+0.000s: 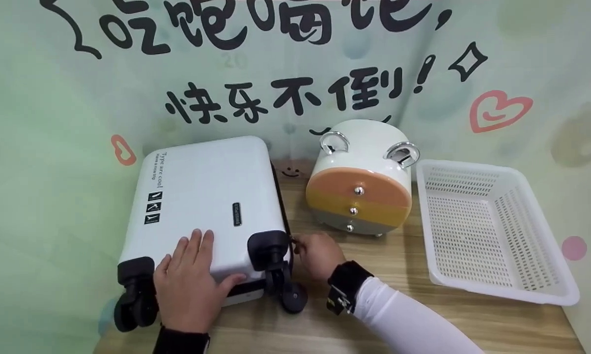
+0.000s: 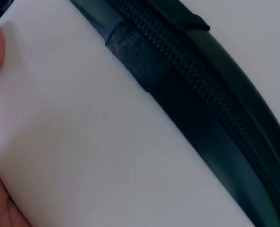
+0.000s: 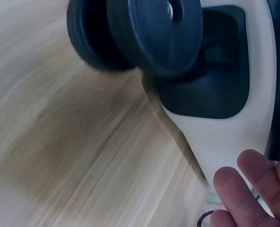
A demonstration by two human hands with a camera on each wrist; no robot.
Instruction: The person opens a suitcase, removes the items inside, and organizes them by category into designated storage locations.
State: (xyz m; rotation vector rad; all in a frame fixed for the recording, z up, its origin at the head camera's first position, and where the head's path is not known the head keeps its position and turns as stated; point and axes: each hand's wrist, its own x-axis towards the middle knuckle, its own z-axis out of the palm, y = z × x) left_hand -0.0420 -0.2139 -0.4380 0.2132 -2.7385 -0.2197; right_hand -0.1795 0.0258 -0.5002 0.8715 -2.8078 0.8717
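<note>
A white hard-shell suitcase (image 1: 211, 182) lies on its side with its black wheels toward me. Spread over the near part of its shell, my left hand (image 1: 191, 282) rests with straight fingers. My right hand (image 1: 321, 255) is at the suitcase's right side, just behind the near right wheel (image 1: 293, 296). Its thumb and forefinger pinch a zipper pull at the seam, mostly hidden by the fingers. The right wrist view shows fingertips (image 3: 232, 184) beside the shell and its black seam. A black zipper (image 2: 196, 71) runs along the shell's edge in the left wrist view.
Right of the suitcase stands a small white cabinet (image 1: 366, 147) with a striped drawer front and two silver rings on top. A white perforated basket (image 1: 425, 236) sits further right on the wooden table (image 1: 374, 324). Behind hangs a printed backdrop (image 1: 295, 132).
</note>
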